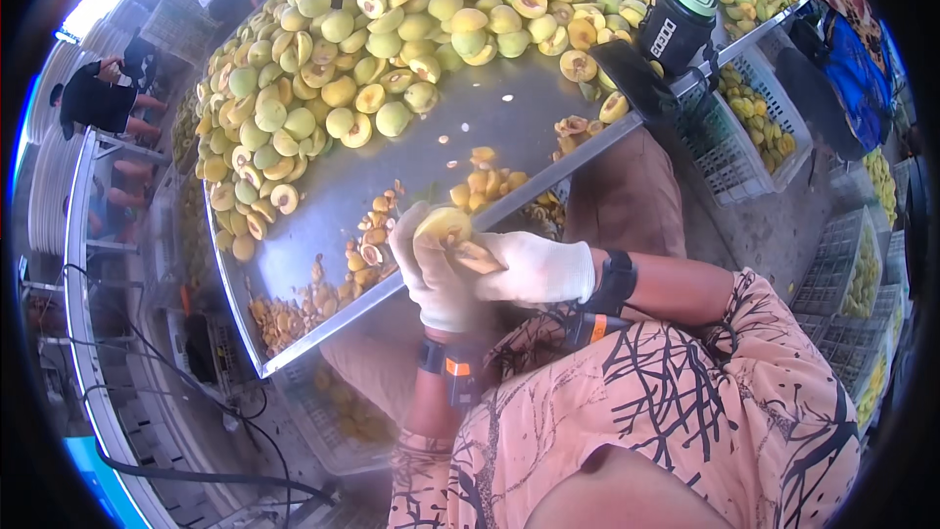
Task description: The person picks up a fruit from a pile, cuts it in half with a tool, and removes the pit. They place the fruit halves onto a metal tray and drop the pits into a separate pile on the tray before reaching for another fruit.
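Note:
Above the near edge of a metal table (470, 117), my left hand (440, 272), in a pale glove, is closed around a cut yellow fruit half (443, 226), probably peach. Close against it is my right hand (540, 268), in a white knit glove, with its fingers around what looks like a wooden-handled tool (477, 257); the tool's working end is hidden at the fruit. Beyond the hands lies a large heap of halved green-yellow fruit (396, 37). Small orange-brown pits and scraps (367, 242) lie along the table's near rim.
At the table's right edge stand a black bottle (679, 18) and a dark flat object (635, 77). Crates of fruit (756, 125) are on the floor at right, another crate (338, 419) below the table. Black cables (213, 400) run at lower left. A person (99, 95) is at far left.

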A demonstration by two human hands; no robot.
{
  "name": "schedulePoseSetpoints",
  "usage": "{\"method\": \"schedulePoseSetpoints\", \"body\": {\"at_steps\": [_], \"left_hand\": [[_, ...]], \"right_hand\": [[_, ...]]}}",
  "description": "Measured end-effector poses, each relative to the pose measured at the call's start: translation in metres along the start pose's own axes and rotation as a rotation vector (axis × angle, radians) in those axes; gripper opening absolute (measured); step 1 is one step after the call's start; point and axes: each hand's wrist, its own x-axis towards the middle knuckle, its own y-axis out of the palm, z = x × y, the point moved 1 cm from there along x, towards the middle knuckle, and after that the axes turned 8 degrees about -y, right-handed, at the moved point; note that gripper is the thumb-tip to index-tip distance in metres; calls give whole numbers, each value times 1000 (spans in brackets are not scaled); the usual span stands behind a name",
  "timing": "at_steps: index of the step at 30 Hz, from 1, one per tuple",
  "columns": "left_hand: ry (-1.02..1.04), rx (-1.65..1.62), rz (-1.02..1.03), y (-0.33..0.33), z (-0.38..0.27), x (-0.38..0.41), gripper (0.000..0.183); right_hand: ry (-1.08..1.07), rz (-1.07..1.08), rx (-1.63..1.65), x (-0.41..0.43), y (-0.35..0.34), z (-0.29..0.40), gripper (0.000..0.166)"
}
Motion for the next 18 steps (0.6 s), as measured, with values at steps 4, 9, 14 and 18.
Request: {"method": "schedulePoseSetpoints", "body": {"at_steps": [4,9,14,18], "left_hand": [[-47,-105,81,-7,0,3,37],[-218,-300,153,-9,-9,-1,39],[-305,-345,-14,-1,-29,0,42],[-273,-348,-43,-4,-24,-4,41]], "right_hand": [[248,166,415,-15,-2,34,25],[255,223,519,-18,3,28,17],[234,159,335,-17,7,30,18],[250,174,271,-18,13,33,19]]}}
